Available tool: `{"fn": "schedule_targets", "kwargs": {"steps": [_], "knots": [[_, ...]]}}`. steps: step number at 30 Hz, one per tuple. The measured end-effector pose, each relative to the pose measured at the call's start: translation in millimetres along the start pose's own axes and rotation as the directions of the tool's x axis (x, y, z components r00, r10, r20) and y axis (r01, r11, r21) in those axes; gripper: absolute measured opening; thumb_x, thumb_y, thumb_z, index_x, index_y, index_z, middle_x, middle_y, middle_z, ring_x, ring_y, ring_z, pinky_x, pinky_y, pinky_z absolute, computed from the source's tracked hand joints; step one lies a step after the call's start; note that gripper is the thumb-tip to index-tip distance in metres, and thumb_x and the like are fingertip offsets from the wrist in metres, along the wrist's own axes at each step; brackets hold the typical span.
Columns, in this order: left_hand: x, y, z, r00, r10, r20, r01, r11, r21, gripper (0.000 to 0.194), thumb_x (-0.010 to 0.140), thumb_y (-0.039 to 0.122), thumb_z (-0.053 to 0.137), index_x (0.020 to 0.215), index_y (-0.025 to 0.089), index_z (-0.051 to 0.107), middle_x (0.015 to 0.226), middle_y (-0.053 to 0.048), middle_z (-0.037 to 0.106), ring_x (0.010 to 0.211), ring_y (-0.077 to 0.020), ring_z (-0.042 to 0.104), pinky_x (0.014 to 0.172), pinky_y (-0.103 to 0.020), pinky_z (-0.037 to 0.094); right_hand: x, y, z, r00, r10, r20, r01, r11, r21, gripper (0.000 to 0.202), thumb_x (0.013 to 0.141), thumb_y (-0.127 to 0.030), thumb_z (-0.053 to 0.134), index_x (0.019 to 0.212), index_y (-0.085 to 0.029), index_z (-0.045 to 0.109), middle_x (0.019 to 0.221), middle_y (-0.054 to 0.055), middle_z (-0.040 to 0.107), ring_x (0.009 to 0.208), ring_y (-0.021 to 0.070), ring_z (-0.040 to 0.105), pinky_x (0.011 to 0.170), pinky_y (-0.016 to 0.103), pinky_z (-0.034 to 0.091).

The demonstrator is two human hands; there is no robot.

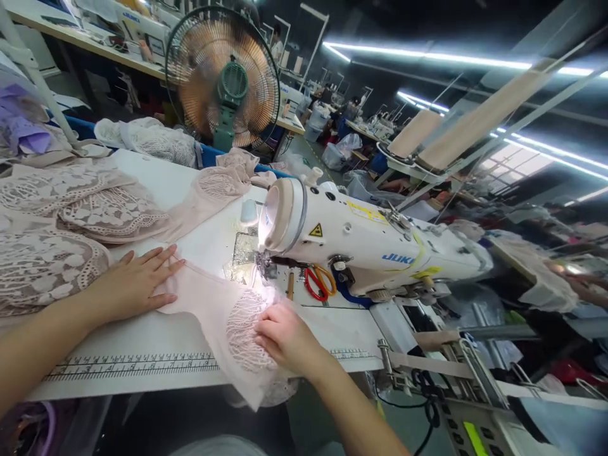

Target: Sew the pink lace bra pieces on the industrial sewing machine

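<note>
A pale pink lace bra [209, 294] lies across the machine table, its cup at the needle area of a white JUKI sewing machine [342, 225]. On the band at the cup's left, my left hand [135, 282] rests flat with its fingers stretched out. My right hand [282, 332] is closed on the edge of the lace cup, just in front of the presser foot [266, 263]. Part of the cup hangs over the table's front edge. Scissors with red and orange handles [319, 283] lie under the machine arm.
More lace bra pieces [95, 202] are heaped at the left and run behind the needle. A printed ruler strip [142, 364] follows the table's front edge. A large fan [223, 76] stands behind. Thread cones [415, 132] are on a rack, and an elastic-band feeder [437, 364] is at the right.
</note>
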State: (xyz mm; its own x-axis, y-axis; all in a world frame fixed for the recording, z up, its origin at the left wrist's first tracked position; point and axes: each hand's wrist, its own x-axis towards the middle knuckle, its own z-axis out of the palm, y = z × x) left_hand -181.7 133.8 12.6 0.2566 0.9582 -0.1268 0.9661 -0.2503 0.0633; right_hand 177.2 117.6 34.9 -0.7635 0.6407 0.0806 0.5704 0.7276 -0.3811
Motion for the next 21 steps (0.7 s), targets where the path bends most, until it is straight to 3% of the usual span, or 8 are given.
{"fn": "schedule_targets", "kwargs": {"steps": [3, 5, 8, 10, 12, 15, 18, 21], "knots": [[-4, 1, 8.1, 0.989, 0.067, -0.134, -0.07, 0.997, -0.021, 0.052, 0.09, 0.036, 0.048, 0.139, 0.018, 0.055, 0.157, -0.014, 0.037, 0.141, -0.0367, 0.038, 0.114, -0.061, 0.027, -10, -6, 3, 0.995, -0.004, -0.102, 0.021, 0.987, 0.161, 0.011, 0.088, -0.021, 0.059, 0.097, -0.02, 0.066, 0.103, 0.006, 0.068, 0.094, 0.0204, 0.06, 0.083, 0.033, 0.05], [-11, 14, 12.7, 0.963, 0.141, -0.231, -0.163, 0.983, -0.078, 0.046, 0.093, 0.032, 0.042, 0.132, 0.019, 0.062, 0.148, -0.011, 0.051, 0.135, -0.0314, 0.047, 0.114, -0.05, 0.034, -19, -8, -2, 0.984, 0.013, -0.175, 0.024, 0.978, 0.207, 0.014, 0.091, -0.022, 0.056, 0.101, -0.02, 0.065, 0.108, 0.007, 0.069, 0.099, 0.0206, 0.062, 0.086, 0.034, 0.051], [-21, 53, 18.6, 0.893, 0.281, -0.352, -0.348, 0.927, -0.141, 0.045, 0.099, 0.033, 0.032, 0.13, 0.025, 0.063, 0.139, -0.005, 0.06, 0.126, -0.0217, 0.056, 0.108, -0.035, 0.043, -26, -7, -12, 0.958, 0.053, -0.284, 0.002, 0.982, 0.19, 0.017, 0.095, -0.02, 0.048, 0.101, -0.022, 0.065, 0.103, 0.007, 0.07, 0.095, 0.0191, 0.064, 0.082, 0.033, 0.054], [-27, 83, 23.7, 0.851, 0.383, -0.359, -0.448, 0.886, -0.118, 0.045, 0.1, 0.038, 0.036, 0.135, 0.023, 0.059, 0.143, -0.005, 0.057, 0.13, -0.0222, 0.053, 0.111, -0.036, 0.04, -24, -5, -15, 0.943, 0.048, -0.331, -0.008, 0.993, 0.121, 0.02, 0.095, -0.019, 0.046, 0.101, -0.022, 0.065, 0.104, 0.007, 0.071, 0.094, 0.0197, 0.065, 0.083, 0.034, 0.055], [-31, 109, 30.9, 0.852, 0.389, -0.35, -0.443, 0.892, -0.086, 0.046, 0.098, 0.042, 0.042, 0.136, 0.022, 0.059, 0.144, -0.006, 0.056, 0.132, -0.0252, 0.051, 0.113, -0.04, 0.036, -17, -3, -13, 0.944, 0.014, -0.329, -0.004, 1.0, 0.03, 0.022, 0.095, -0.02, 0.046, 0.106, -0.021, 0.065, 0.113, 0.009, 0.071, 0.104, 0.0219, 0.064, 0.091, 0.038, 0.054], [-36, 133, 42.8, 0.866, 0.268, -0.422, -0.321, 0.945, -0.057, 0.049, 0.099, 0.048, 0.04, 0.134, 0.022, 0.061, 0.142, -0.005, 0.057, 0.131, -0.0267, 0.051, 0.113, -0.042, 0.032, -4, 2, -4, 0.976, -0.035, -0.217, 0.023, 0.998, -0.058, 0.028, 0.096, -0.024, 0.047, 0.117, -0.017, 0.063, 0.128, 0.011, 0.065, 0.121, 0.0257, 0.057, 0.102, 0.042, 0.049], [-40, 143, 47.3, 0.859, 0.201, -0.471, -0.245, 0.969, -0.033, 0.051, 0.102, 0.047, 0.031, 0.131, 0.021, 0.064, 0.141, -0.004, 0.059, 0.129, -0.025, 0.052, 0.113, -0.041, 0.026, 5, 5, 4, 0.996, -0.038, -0.085, 0.032, 0.996, -0.079, 0.031, 0.095, -0.027, 0.05, 0.121, -0.015, 0.062, 0.131, 0.011, 0.064, 0.122, 0.029, 0.056, 0.102, 0.046, 0.048], [-42, 147, 44.0, 0.85, 0.185, -0.494, -0.218, 0.976, -0.01, 0.053, 0.103, 0.045, 0.026, 0.128, 0.021, 0.066, 0.137, -0.002, 0.062, 0.126, -0.0233, 0.054, 0.112, -0.039, 0.024, 7, 4, 3, 0.998, -0.033, -0.056, 0.03, 0.998, -0.059, 0.028, 0.092, -0.026, 0.052, 0.114, -0.014, 0.065, 0.125, 0.012, 0.067, 0.114, 0.0295, 0.06, 0.097, 0.048, 0.05]]}}
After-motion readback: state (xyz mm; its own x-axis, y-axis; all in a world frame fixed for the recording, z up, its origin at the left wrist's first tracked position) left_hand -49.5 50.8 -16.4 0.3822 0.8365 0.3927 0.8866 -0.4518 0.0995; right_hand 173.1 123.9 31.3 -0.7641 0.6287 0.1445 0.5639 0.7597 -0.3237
